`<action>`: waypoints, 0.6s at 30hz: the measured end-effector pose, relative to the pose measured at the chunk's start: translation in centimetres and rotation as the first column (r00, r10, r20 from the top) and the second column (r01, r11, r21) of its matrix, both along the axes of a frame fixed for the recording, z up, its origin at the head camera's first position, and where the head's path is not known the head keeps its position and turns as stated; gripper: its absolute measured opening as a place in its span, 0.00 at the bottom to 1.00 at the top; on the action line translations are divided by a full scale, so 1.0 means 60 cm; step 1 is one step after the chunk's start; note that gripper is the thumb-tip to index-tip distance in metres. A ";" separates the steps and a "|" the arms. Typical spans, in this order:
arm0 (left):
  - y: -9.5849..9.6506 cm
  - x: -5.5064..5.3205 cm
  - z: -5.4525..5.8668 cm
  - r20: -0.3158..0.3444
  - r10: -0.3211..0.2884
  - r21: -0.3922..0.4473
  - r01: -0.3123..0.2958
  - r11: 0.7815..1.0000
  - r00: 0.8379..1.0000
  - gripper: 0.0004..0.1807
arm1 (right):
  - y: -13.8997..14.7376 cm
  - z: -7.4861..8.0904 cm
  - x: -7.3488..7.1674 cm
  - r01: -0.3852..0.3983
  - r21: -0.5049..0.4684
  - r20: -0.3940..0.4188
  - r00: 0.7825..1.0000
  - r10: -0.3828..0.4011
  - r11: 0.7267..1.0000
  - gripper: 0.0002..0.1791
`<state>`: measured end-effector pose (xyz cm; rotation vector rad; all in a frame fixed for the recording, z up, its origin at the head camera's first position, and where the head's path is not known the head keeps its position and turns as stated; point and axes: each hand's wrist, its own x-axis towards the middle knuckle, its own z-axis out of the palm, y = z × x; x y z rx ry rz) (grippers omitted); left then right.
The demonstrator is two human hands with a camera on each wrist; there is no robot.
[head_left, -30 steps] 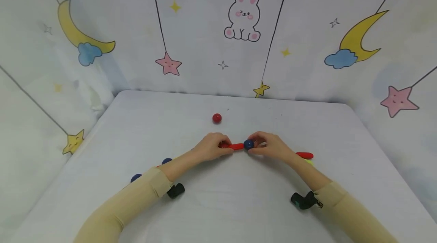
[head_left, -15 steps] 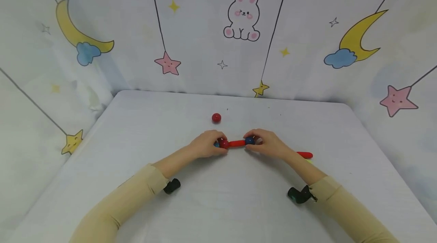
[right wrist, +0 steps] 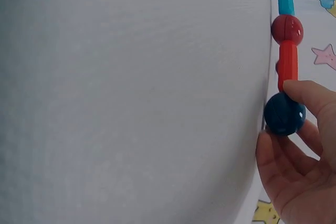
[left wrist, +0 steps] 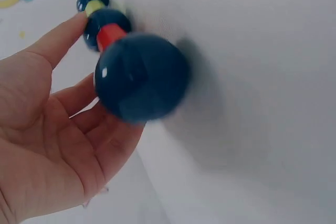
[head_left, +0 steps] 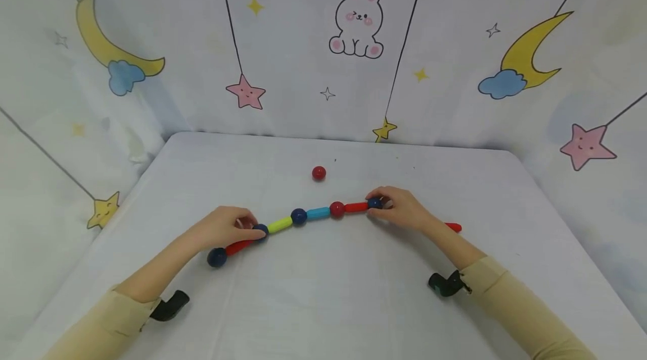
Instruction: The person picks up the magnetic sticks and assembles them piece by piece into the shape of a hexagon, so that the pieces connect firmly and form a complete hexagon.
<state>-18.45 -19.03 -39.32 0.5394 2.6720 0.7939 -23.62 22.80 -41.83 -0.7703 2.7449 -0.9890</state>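
A chain of balls and short rods, like a magnetic building set, slants across the white table. My left hand [head_left: 226, 229] pinches a dark blue ball [head_left: 260, 232] near the chain's left end. Beyond that hand, a red rod [head_left: 238, 247] ends in another dark blue ball [left wrist: 143, 77]. Rightward come a yellow-green rod [head_left: 280, 225], a dark blue ball [head_left: 299, 216], a light blue rod [head_left: 318, 213], a red ball [head_left: 337, 209] and a red rod [right wrist: 288, 61]. My right hand [head_left: 401, 209] holds the dark blue ball [right wrist: 284, 114] at the right end between thumb and fingers.
A loose red ball [head_left: 319, 173] lies on the table [head_left: 323, 292] behind the chain. Another red rod [head_left: 454, 227] shows partly behind the right forearm. Black wrist cameras [head_left: 171, 306] hang under both sleeves. A patterned cloth [head_left: 303, 57] stands behind the table.
My left hand has moved left and nearer along the chain, from the red ball to a dark blue ball, uncovering the middle pieces. My right hand keeps its ball, shifted slightly right and away.
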 end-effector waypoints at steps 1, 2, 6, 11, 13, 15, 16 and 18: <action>-0.012 0.007 0.002 0.005 0.006 -0.007 -0.006 1.000 1.000 0.20 | -0.001 0.000 0.000 0.004 0.000 0.000 1.000 -0.004 1.000 0.17; -0.022 0.014 0.003 0.012 0.014 -0.012 -0.013 1.000 1.000 0.19 | -0.001 -0.001 0.000 0.005 0.001 -0.003 1.000 -0.005 1.000 0.17; -0.043 0.032 0.005 0.024 0.021 -0.012 -0.020 1.000 0.999 0.13 | -0.001 0.000 -0.001 0.015 -0.001 -0.017 1.000 -0.015 1.000 0.16; -0.038 0.036 -0.001 0.010 0.023 0.041 -0.023 0.999 1.000 0.11 | -0.003 0.000 0.000 0.044 0.006 -0.032 0.999 -0.043 0.999 0.15; -0.032 0.036 -0.006 0.015 0.036 0.068 -0.037 0.997 0.999 0.12 | -0.005 -0.002 0.000 0.053 0.015 -0.040 0.998 -0.053 0.998 0.14; -0.024 0.037 -0.012 0.046 0.056 0.103 -0.060 0.993 0.997 0.14 | -0.007 -0.004 0.001 0.056 0.024 -0.053 0.997 -0.054 0.998 0.14; -0.019 0.038 -0.015 0.072 0.071 0.125 -0.080 0.989 0.995 0.15 | -0.008 -0.004 0.002 0.058 0.028 -0.060 0.997 -0.057 0.998 0.14; -0.008 0.042 -0.022 0.132 0.106 0.170 -0.128 0.977 0.986 0.18 | -0.010 -0.004 0.004 0.054 0.034 -0.076 0.996 -0.051 0.998 0.13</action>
